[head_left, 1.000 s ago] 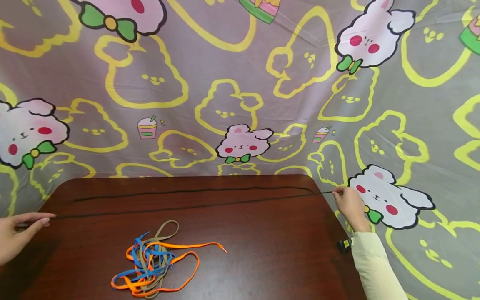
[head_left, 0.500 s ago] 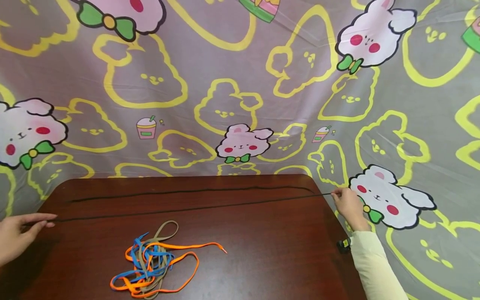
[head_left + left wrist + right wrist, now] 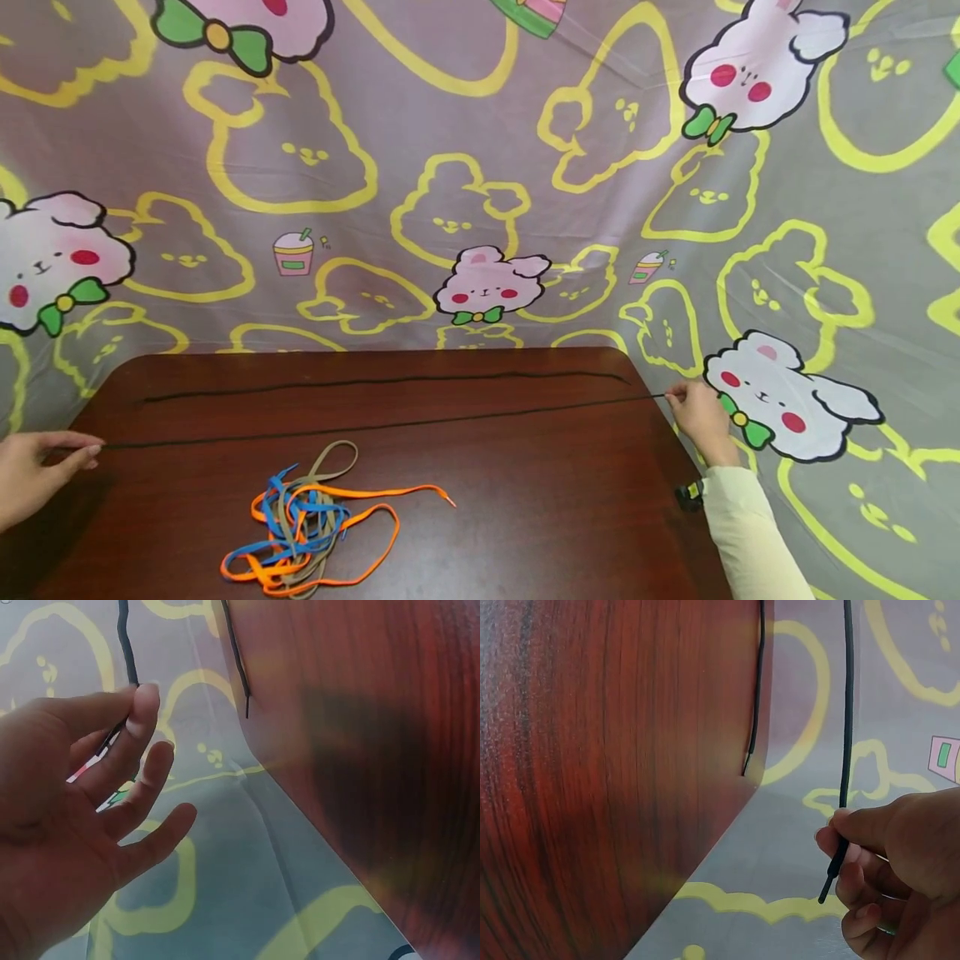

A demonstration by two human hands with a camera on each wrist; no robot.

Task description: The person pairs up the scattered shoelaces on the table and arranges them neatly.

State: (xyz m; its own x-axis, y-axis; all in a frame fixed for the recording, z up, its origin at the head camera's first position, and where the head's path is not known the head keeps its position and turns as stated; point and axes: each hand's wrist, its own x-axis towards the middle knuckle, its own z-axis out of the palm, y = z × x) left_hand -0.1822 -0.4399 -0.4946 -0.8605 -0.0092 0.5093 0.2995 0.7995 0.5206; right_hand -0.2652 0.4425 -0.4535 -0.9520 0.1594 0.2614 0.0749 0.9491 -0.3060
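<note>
A black shoelace is stretched nearly straight across the table between both hands. My left hand pinches one end between thumb and index finger, the other fingers spread loosely in the left wrist view. At the table's right edge, my right hand pinches the opposite end; a short tip sticks out below the fingers in the right wrist view. Behind it, a second black shoelace lies along the far side of the table, roughly parallel. Both of its ends rest on the wood.
Nearer the front, an orange shoelace, a blue shoelace and a tan shoelace lie tangled on the brown table. Patterned cloth hangs behind and beside the table. A small black object sits by the right sleeve.
The stretched shoelace has moved slightly towards the front of the table, widening its gap from the lying one. Both hands keep their pinch. The tangled laces stay put.
</note>
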